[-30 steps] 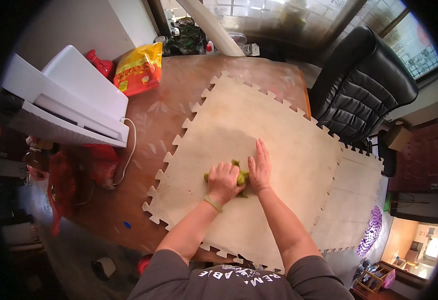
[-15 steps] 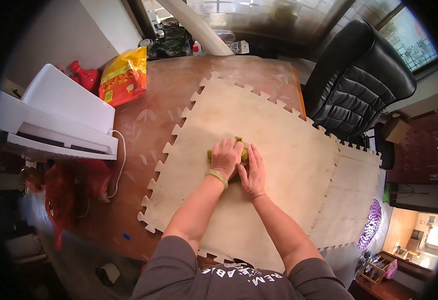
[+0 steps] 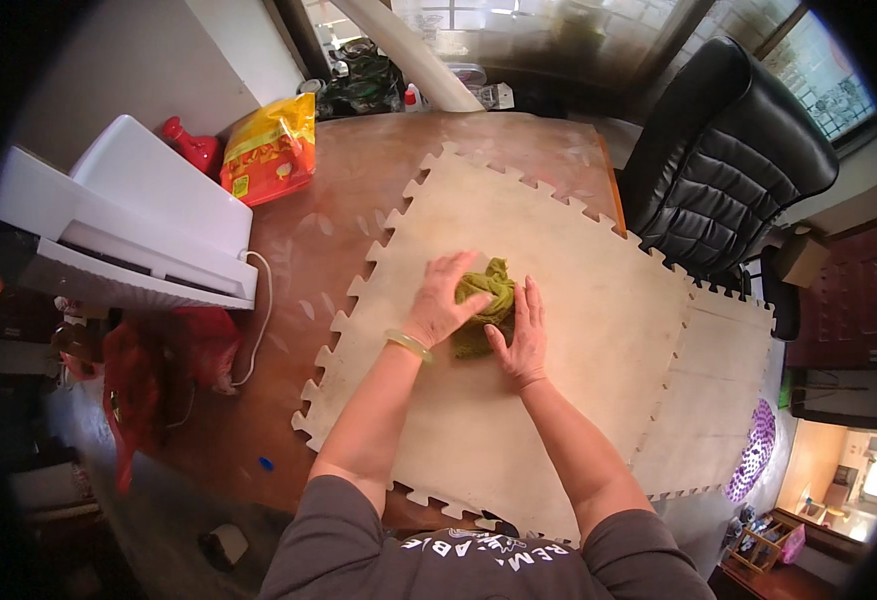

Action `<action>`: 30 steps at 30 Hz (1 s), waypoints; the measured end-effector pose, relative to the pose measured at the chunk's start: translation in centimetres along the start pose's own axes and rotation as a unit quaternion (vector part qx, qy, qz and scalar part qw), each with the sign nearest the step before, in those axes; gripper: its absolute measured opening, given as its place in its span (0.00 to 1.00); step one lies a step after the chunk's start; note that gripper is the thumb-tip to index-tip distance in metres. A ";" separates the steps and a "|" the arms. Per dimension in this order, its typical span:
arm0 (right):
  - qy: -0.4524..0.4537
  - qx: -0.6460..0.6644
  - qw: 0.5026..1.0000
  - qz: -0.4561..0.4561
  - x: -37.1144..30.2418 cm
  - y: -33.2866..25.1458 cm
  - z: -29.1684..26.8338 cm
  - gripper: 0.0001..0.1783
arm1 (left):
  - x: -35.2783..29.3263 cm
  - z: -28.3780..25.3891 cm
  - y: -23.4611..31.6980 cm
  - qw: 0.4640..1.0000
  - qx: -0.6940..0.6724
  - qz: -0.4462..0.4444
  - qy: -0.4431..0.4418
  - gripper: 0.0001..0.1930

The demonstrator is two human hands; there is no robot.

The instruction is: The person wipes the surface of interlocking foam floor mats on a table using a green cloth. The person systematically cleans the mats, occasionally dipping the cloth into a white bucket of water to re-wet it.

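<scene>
A crumpled olive-green cloth (image 3: 486,295) sits bunched and twisted on a beige foam mat (image 3: 569,400). One end sticks up on its far side, and a flatter flap spreads toward me. My left hand (image 3: 445,298), a pale bangle on its wrist, lies along the bundle's left side with its fingers stretched out. Its thumb reaches over the cloth. On the right side is my right hand (image 3: 525,342), fingers straight and upright beside the bundle, thumb apart. Between the bundle and the right thumb there is a dark patch I cannot make out.
The mat's toothed edge lies on a brown table (image 3: 349,165). At the left stand a white appliance (image 3: 159,220) with a cord, a yellow-and-red packet (image 3: 271,150) and red plastic bags (image 3: 144,370). A black padded chair (image 3: 739,160) stands at the far right.
My left hand has opened from its closed grip on the cloth and moved slightly left. The cloth now shows as a larger, looser bundle between my hands.
</scene>
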State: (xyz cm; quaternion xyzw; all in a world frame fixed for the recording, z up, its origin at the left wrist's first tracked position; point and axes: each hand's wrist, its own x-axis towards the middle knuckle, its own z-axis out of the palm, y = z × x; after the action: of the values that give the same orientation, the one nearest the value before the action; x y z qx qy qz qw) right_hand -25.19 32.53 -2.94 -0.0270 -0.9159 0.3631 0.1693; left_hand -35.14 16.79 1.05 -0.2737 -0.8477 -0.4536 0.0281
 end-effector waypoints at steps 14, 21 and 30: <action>-0.039 -0.174 0.979 -0.094 -0.4 -1.9 -0.3 0.52 | -2.8 1.8 -4.5 0.968 0.231 -0.055 0.085 0.20; -0.101 -0.208 0.969 -0.091 3.3 -3.7 -0.3 0.45 | -2.7 1.7 -4.4 0.969 0.220 -0.075 0.081 0.20; -0.073 0.290 0.937 0.179 7.0 -2.1 -2.6 0.26 | -2.6 1.9 -4.5 0.965 0.241 -0.051 0.091 0.14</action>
State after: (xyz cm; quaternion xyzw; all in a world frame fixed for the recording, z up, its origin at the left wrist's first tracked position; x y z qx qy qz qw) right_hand -30.80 33.91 2.27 -0.1133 -0.7607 0.6382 0.0348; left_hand -34.71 15.16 -4.25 -0.1733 -0.9386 -0.2596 0.1470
